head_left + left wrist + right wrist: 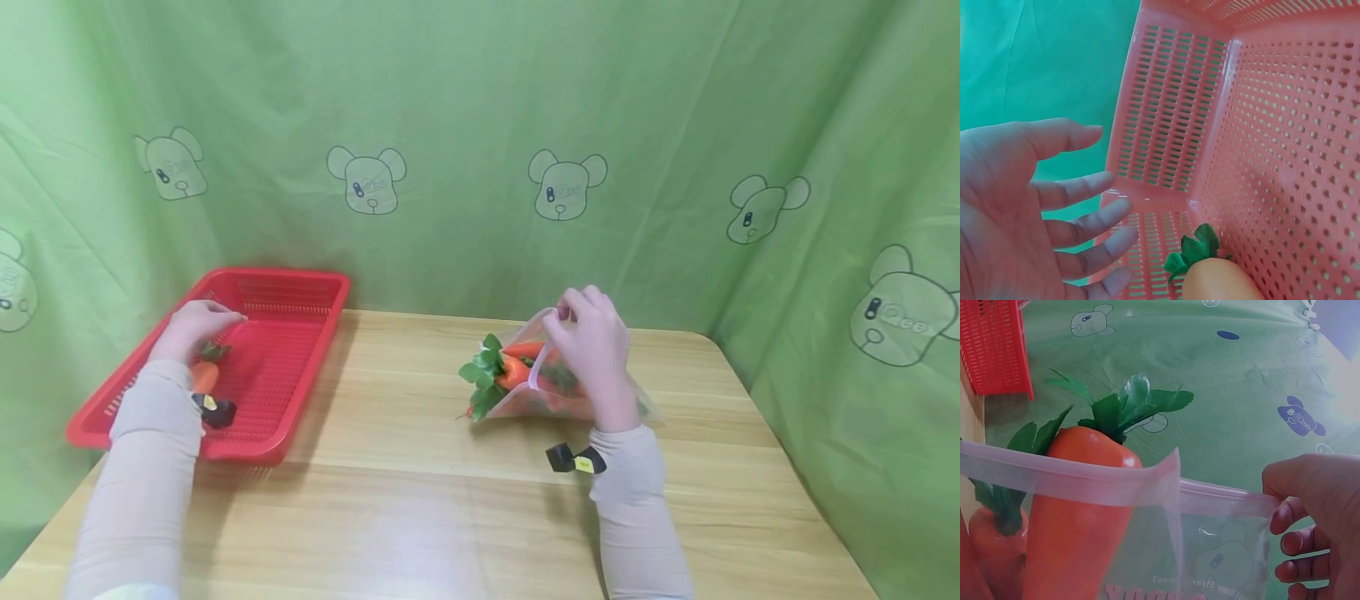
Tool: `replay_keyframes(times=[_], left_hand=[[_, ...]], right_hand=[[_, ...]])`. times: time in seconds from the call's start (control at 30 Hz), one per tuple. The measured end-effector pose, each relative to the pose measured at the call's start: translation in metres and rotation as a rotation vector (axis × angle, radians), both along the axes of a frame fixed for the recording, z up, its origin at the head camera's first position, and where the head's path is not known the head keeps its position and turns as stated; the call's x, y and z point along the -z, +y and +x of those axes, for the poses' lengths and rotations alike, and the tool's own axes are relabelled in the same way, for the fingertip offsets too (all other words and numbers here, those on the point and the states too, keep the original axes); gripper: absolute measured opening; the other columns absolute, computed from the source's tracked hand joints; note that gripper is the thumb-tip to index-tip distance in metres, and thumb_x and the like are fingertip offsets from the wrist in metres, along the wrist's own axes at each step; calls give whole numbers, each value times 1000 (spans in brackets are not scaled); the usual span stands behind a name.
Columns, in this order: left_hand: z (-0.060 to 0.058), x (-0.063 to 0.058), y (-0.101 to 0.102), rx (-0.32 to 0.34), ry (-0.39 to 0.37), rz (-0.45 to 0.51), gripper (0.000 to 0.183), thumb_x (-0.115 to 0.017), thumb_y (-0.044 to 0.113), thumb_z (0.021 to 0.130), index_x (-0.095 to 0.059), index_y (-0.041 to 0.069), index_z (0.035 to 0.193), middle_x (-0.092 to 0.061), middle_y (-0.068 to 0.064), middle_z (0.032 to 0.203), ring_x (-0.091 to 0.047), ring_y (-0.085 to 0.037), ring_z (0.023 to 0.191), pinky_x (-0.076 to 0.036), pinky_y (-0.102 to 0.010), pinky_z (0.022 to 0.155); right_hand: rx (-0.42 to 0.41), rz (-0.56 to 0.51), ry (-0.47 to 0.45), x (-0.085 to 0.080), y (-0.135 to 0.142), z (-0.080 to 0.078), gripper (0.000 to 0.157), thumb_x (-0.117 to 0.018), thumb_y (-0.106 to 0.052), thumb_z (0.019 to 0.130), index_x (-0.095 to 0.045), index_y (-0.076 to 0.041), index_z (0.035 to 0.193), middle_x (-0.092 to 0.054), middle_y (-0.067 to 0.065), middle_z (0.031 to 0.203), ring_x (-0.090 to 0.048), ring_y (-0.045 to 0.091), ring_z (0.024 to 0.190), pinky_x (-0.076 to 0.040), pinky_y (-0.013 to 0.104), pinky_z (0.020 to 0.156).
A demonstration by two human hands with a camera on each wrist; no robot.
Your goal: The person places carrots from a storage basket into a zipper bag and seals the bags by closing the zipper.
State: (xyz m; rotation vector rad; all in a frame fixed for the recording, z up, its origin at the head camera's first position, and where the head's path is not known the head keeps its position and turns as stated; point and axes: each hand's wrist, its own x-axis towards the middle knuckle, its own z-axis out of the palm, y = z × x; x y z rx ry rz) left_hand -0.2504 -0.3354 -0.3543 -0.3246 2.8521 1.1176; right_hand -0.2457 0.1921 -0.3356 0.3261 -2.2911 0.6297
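Note:
My left hand point(189, 329) hovers over the red plastic basket point(313, 367) with its fingers spread and loosely bent, holding nothing. Below it in the basket lies a toy carrot point(204, 377), whose orange top and green leaves also show in the left wrist view. On the right, my right hand point(597, 346) pinches the upper edge of a clear zip bag point(1225, 550) between thumb and index finger. The mouth of the bag gapes. Several carrots lie in it; one large carrot point(1094, 447) pokes its leafy top out past the pink zip rim.
The light wooden table point(405, 467) carries both basket and bag, with the basket at the left and the bag at the right. A green curtain point(465, 250) with bear-head prints hangs behind and along both sides.

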Motion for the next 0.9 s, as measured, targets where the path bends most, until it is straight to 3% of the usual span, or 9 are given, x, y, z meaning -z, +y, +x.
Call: replay_keyframes(times=[0.2,0.4,0.53,0.6,0.77,0.87,0.9], left_hand=[[3,3,-6,6,-19,-2,40,-59,29,94,-54,-6,114,-58,1,86,-52,-23,86,-48,-30,69],[5,10,-11,-10,-39,5,31,-61,22,91,-61,-4,106,-60,7,74,-55,-19,79,-48,-33,73],[7,14,-10,-73,-98,54,34,-61,21,89,-59,-5,112,-64,-6,91,-55,-27,92,-47,-36,78],[7,15,-11,-87,-117,26,34,-60,22,88,-60,-5,109,-62,-14,96,-54,-31,94,-47,-35,76],[2,18,-14,-26,-150,-48,23,-58,21,87,-63,-1,91,-59,-14,84,-55,-30,86,-45,-31,71],[-1,21,-17,-1,-205,-1,20,-55,19,89,-63,1,90,-58,-12,86,-54,-30,91,-45,-33,76],[-1,23,-17,-18,-239,56,19,-55,19,90,-62,2,93,-58,-12,90,-53,-31,95,-46,-34,78]], right_hand=[[-15,-11,-5,0,0,-1,8,-59,-14,78,-56,-9,72,-53,7,76,-48,25,69,-37,35,56],[-28,-21,-24,0,-1,0,8,-59,-14,79,-55,-9,73,-53,7,76,-48,24,69,-36,33,57],[-28,-19,-36,-1,0,0,8,-59,-14,79,-56,-9,74,-53,7,75,-48,24,69,-35,33,57],[-29,-17,-44,-1,0,0,8,-59,-15,80,-56,-9,75,-53,7,75,-48,24,69,-35,32,57],[-24,-12,-65,-2,0,1,7,-58,-15,80,-56,-10,75,-53,7,76,-48,23,69,-34,32,57],[-24,-11,-67,-2,0,1,7,-58,-14,80,-56,-10,75,-53,7,75,-48,23,68,-34,31,57],[-26,-12,-68,-2,0,1,7,-58,-14,80,-56,-10,75,-53,7,75,-48,23,68,-34,31,57]])
